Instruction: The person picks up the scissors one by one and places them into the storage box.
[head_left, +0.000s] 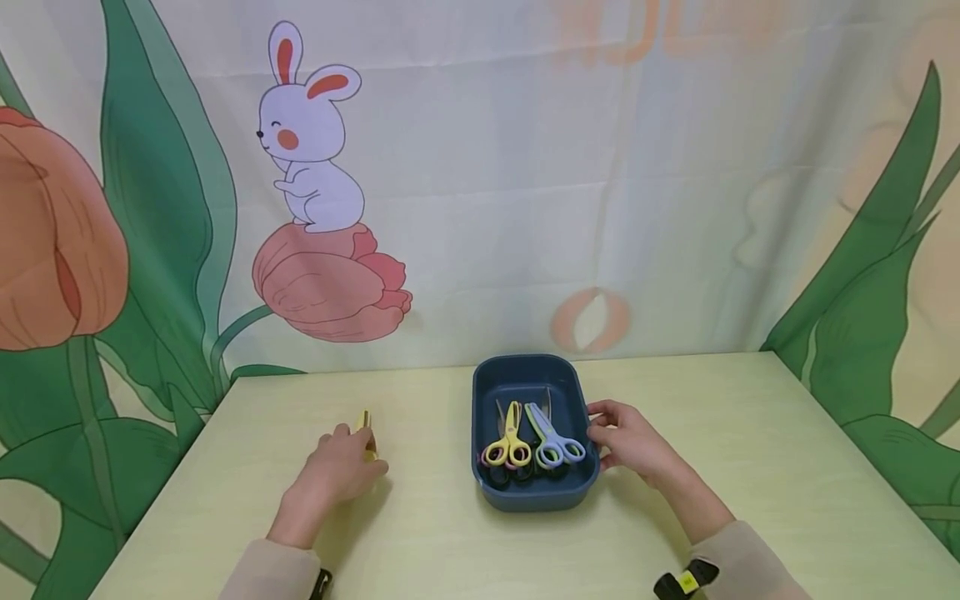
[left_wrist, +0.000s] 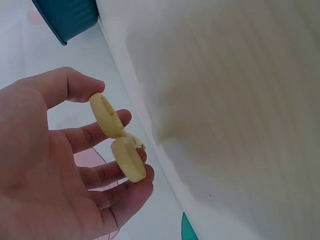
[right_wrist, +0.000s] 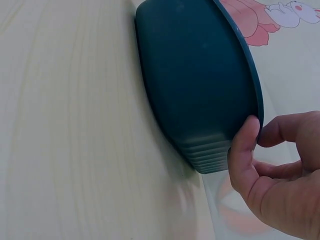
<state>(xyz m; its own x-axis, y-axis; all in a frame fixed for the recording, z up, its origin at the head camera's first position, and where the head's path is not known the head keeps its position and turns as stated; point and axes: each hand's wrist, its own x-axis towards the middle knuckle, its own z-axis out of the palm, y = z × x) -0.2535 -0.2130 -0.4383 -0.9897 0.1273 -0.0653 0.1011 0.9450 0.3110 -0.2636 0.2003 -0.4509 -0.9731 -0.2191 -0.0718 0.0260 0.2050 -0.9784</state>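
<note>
My left hand (head_left: 341, 465) grips a pair of yellow scissors (head_left: 364, 419) above the left part of the table. In the left wrist view the scissors' handle loops (left_wrist: 129, 159) sit between the thumb and the fingers; the blades are hidden there. A dark blue plastic bin (head_left: 487, 497) stands right of centre. My right hand (head_left: 633, 442) pinches its right rim, thumb outside in the right wrist view. Inside the bin lie yellow scissors (head_left: 512, 433) and light blue scissors (head_left: 553, 437), on top of black-handled ones that are partly covered.
The pale wooden table (head_left: 420, 542) ends at the back against a hanging cloth (head_left: 465, 167) printed with a rabbit, tulips and leaves. Black straps with small devices (head_left: 686, 579) sit at both wrists.
</note>
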